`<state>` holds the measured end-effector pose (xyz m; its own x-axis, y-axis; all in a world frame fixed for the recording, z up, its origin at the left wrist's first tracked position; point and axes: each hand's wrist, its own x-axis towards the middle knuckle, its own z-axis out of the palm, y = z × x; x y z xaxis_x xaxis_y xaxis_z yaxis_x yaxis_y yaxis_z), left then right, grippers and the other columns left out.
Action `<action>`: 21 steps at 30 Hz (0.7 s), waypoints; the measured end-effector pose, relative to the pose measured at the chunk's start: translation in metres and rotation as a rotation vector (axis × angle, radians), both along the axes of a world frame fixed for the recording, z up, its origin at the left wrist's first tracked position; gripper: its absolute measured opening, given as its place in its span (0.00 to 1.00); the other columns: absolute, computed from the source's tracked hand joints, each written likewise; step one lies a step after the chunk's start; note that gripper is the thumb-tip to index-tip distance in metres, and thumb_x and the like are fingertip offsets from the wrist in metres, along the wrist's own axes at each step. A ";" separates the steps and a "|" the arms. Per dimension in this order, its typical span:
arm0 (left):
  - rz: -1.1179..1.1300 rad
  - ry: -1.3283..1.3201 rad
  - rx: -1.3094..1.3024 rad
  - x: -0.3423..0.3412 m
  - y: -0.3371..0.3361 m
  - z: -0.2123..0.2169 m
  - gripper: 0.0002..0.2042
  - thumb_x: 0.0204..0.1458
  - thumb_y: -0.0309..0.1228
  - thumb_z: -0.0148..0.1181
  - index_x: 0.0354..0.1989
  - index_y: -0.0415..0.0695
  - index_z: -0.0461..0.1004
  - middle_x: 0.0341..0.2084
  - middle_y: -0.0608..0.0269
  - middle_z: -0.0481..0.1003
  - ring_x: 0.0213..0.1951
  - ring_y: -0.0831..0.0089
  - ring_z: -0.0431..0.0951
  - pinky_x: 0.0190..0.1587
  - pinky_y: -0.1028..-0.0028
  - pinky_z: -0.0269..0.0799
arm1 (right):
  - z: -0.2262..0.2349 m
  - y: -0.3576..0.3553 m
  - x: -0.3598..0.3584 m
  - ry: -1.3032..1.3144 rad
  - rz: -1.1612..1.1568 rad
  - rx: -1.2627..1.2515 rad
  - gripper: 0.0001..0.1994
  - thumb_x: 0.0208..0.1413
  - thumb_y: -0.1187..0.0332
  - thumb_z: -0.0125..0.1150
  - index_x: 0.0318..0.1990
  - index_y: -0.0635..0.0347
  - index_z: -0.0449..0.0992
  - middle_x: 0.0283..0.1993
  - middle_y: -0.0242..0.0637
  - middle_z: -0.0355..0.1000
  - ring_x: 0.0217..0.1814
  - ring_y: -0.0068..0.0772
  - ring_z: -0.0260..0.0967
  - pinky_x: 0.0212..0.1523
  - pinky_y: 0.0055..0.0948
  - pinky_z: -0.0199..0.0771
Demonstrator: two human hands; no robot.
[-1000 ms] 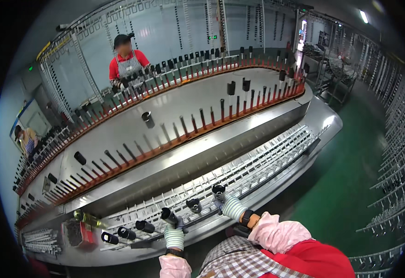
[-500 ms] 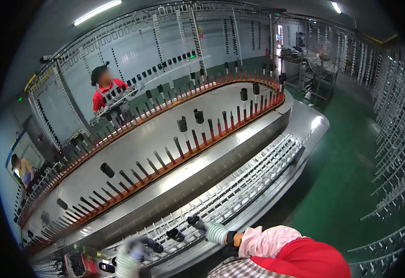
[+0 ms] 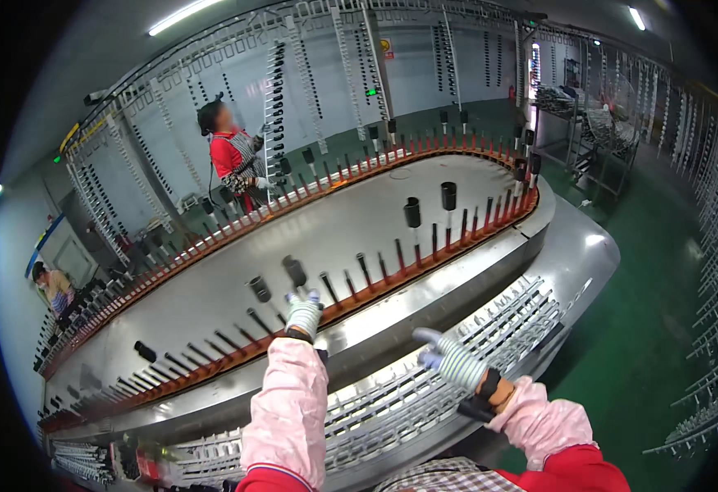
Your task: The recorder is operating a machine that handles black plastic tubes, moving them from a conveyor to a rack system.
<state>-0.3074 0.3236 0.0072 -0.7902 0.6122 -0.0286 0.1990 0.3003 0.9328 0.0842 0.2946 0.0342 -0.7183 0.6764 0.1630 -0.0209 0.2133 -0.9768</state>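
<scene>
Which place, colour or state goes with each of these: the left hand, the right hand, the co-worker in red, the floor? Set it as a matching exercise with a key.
Things:
1. left hand
2. right hand
3. co-worker in red
4. floor

Places, colours, states:
A. green
B. over the silver racks
C. just below a black cylinder
D. holding an upright rack

Pairs: 1-C, 2-B, 3-D, 4-A

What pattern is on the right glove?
Right glove: whitish and green stripes, in the head view.
</scene>
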 end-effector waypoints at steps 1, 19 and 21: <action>0.011 -0.158 0.100 0.000 0.006 0.003 0.23 0.54 0.38 0.55 0.55 0.43 0.59 0.23 0.61 0.71 0.19 0.70 0.73 0.20 0.70 0.67 | 0.003 0.026 0.011 -0.045 -0.069 0.014 0.26 0.54 0.72 0.55 0.61 0.63 0.58 0.55 0.45 0.66 0.53 0.31 0.65 0.52 0.28 0.67; 0.022 0.080 0.294 0.196 -0.227 0.225 0.16 0.59 0.39 0.49 0.47 0.40 0.68 0.37 0.57 0.75 0.26 0.77 0.76 0.26 0.81 0.70 | 0.047 0.235 -0.056 0.248 -0.486 0.126 0.12 0.54 0.64 0.59 0.41 0.62 0.74 0.31 0.34 0.74 0.22 0.21 0.65 0.23 0.22 0.64; -0.048 0.037 0.127 0.210 -0.255 0.232 0.18 0.58 0.40 0.51 0.48 0.39 0.68 0.36 0.54 0.75 0.27 0.74 0.77 0.27 0.79 0.72 | 0.092 0.196 -0.070 0.433 -0.421 0.005 0.11 0.54 0.64 0.59 0.40 0.61 0.74 0.32 0.33 0.74 0.21 0.20 0.65 0.22 0.19 0.64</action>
